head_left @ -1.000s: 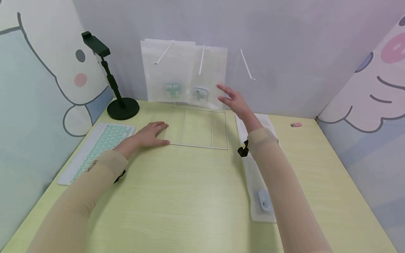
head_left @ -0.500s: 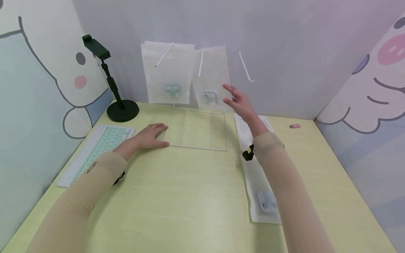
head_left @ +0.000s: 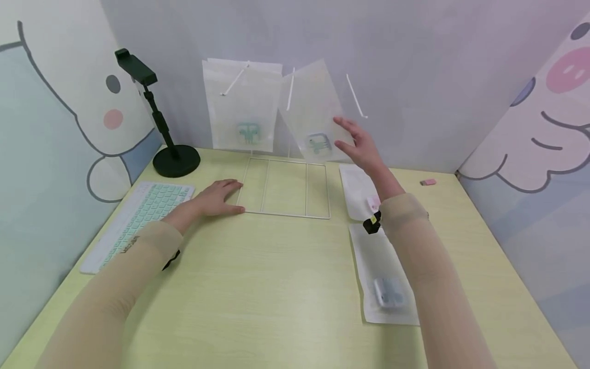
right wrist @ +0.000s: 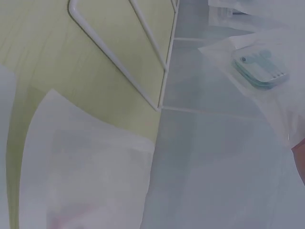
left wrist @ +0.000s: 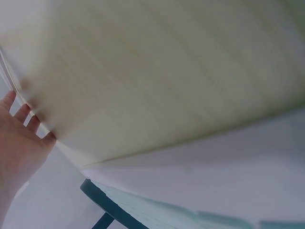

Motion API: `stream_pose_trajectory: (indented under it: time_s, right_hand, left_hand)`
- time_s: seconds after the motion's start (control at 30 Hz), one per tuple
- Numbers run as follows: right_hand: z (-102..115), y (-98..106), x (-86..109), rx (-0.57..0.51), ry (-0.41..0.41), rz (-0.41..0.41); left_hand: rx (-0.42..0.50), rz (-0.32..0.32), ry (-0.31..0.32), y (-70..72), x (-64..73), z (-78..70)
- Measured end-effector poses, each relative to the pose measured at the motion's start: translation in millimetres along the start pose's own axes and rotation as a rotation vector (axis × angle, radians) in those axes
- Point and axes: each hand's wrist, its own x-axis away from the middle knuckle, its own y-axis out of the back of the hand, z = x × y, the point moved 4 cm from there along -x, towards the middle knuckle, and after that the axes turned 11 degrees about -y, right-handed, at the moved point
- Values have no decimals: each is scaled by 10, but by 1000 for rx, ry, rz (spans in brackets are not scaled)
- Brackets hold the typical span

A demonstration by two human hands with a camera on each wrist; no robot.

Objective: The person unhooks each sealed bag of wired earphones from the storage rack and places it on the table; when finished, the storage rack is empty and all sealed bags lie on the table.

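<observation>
My right hand (head_left: pixel 361 146) pinches the right edge of a translucent white bag (head_left: pixel 311 97). The bag tilts to the right against the middle hook (head_left: pixel 291 89), and wired earphones in a small case (head_left: pixel 319 143) show through its lower part. In the right wrist view only a sliver of the hand (right wrist: pixel 300 160) shows, beside the bag's drawn-out corner. My left hand (head_left: pixel 218 198) lies on the table with spread fingers touching the left side of the white wire rack's base (head_left: pixel 281 213). Further left on the rack hangs another bag (head_left: pixel 241 97) with mint-green earphones.
Two flat white bags lie on the right of the table, one with a pink item (head_left: pixel 373 203), one with a pale blue item (head_left: pixel 389 293). A bare hook (head_left: pixel 356 97) sticks out at right. A keyboard (head_left: pixel 152 215), a black stand (head_left: pixel 176 161) and a pink eraser (head_left: pixel 428 182) are also there.
My right hand has moved to the right, drawing the bag with it, so the bag now leans away from the left-hand bag. The left hand has stayed at the rack's base.
</observation>
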Motion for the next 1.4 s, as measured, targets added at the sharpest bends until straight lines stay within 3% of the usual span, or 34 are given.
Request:
stream_pose_trajectory:
  time_s: [0.17, 0.47, 0.97, 1.4]
  right_hand:
    - [-100, 59, -48, 117, 49, -15]
    - [24, 159, 8, 208, 136, -50]
    - [241, 294, 102, 320, 294, -121]
    - [396, 357, 311, 337, 400, -132]
  left_hand:
    - [-5, -3, -1, 13, 3, 9]
    - [6, -9, -3, -14, 14, 24]
    - [-1, -9, 16, 10, 40, 36]
    - [7, -16, 13, 40, 42, 0]
